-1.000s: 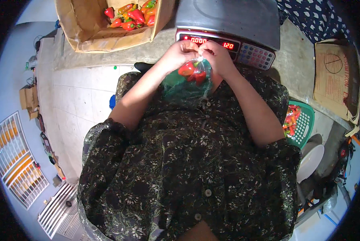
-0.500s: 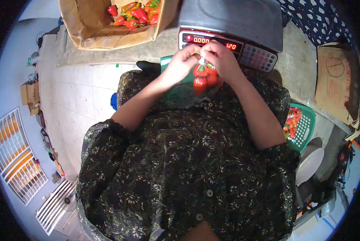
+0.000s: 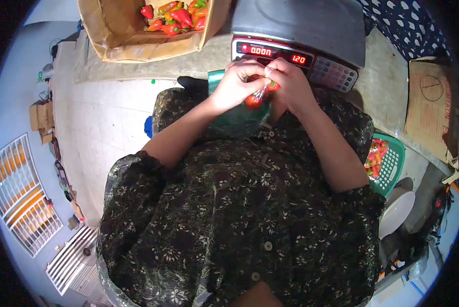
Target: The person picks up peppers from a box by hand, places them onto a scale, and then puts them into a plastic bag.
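Observation:
A small clear plastic bag of red peppers (image 3: pixel 253 101) is held up in front of my lap, just before the front panel of the weighing scale (image 3: pixel 296 23). My left hand (image 3: pixel 235 86) pinches the gathered top of the bag, thumb pressed toward the fingers. Close against it, my right hand (image 3: pixel 292 86) has its fingers bent and closed on the same bag's neck. Much of the bag is hidden behind both hands. Below them, a green plastic sheet (image 3: pixel 234 121) lies over my lap.
An open cardboard box (image 3: pixel 147 50) with several loose peppers stands at the far left, beside the scale. At the right sits a green basket (image 3: pixel 394 161) with bagged peppers, near a white bowl (image 3: pixel 397 212). Another cardboard box (image 3: pixel 428 107) stands beyond the basket.
Both hands stay on the bag but have turned. The peppers, which hung in plain sight, are now mostly covered by my fingers. The view has shifted slightly.

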Action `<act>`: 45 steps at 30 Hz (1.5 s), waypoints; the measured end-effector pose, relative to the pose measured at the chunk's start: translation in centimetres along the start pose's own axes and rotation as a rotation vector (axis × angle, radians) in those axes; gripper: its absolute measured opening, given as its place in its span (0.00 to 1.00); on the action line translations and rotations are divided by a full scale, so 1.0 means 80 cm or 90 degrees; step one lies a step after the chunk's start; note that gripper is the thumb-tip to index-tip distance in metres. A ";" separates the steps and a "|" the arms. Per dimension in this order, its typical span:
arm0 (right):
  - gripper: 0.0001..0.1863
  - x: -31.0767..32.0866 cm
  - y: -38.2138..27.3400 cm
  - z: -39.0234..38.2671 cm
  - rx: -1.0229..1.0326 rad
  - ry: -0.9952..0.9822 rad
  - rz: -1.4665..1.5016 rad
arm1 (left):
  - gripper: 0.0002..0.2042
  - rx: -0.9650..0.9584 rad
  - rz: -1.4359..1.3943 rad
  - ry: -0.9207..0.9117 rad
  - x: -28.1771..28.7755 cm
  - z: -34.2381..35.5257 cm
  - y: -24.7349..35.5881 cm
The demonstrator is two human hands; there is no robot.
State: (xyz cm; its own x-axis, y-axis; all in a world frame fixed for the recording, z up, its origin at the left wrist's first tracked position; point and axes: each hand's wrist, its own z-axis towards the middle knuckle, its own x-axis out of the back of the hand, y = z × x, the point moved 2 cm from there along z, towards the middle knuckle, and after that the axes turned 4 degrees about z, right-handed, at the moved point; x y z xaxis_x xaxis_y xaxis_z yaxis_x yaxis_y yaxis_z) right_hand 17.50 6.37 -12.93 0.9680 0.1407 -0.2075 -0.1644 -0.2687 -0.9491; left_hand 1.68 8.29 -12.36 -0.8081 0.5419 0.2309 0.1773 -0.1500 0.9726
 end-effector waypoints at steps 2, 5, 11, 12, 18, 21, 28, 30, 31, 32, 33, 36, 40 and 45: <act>0.11 0.001 -0.003 0.005 0.029 -0.003 -0.044 | 0.05 -0.018 0.171 0.017 0.005 0.000 0.009; 0.16 -0.007 -0.028 0.006 0.108 -0.030 -0.132 | 0.04 -0.107 0.215 0.076 0.006 0.000 0.015; 0.21 -0.018 -0.034 0.003 0.168 -0.202 -0.270 | 0.08 -0.040 0.040 0.102 0.003 -0.005 0.032; 0.21 -0.016 -0.028 0.003 0.169 -0.200 -0.270 | 0.08 -0.041 0.040 0.099 0.001 -0.007 0.040; 0.11 -0.011 -0.019 0.005 0.159 -0.209 -0.428 | 0.08 0.164 -0.296 0.123 -0.007 -0.027 0.052; 0.08 -0.010 -0.014 -0.003 0.254 -0.195 -0.457 | 0.08 0.159 -0.300 0.127 -0.011 -0.031 0.057; 0.11 0.017 -0.026 -0.025 0.348 -0.061 -0.471 | 0.07 0.134 -0.163 0.099 -0.023 -0.020 0.079; 0.10 0.036 -0.053 -0.048 0.428 0.054 -0.530 | 0.08 0.131 -0.106 0.140 -0.018 -0.016 0.088; 0.09 0.059 -0.072 -0.068 0.422 0.101 -0.505 | 0.08 0.098 -0.179 0.155 -0.019 -0.014 0.095; 0.09 0.086 -0.095 -0.095 0.413 0.153 -0.481 | 0.09 0.071 -0.256 0.164 -0.023 -0.010 0.103; 0.10 0.118 -0.109 -0.120 0.436 0.241 -0.494 | 0.10 0.090 -0.271 0.116 -0.026 -0.011 0.105; 0.13 0.223 -0.135 -0.213 0.283 0.478 -0.523 | 0.08 0.253 -0.229 -0.108 -0.024 -0.018 0.064; 0.22 0.342 -0.127 -0.331 -0.265 0.615 -0.861 | 0.06 0.200 0.349 -0.366 -0.033 -0.031 -0.009; 0.19 0.421 -0.021 -0.420 -0.430 0.612 -0.723 | 0.10 -0.068 0.623 -0.335 -0.033 -0.041 -0.016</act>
State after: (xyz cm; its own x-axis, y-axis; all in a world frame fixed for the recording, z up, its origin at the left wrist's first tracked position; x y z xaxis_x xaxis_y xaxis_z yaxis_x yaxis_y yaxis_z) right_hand 56.77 -20.45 -10.34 0.3246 0.0040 0.9459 0.5320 -0.8276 -0.1791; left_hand 1.74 4.34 -14.26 -0.0041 0.4298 0.9029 0.5373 -0.7606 0.3645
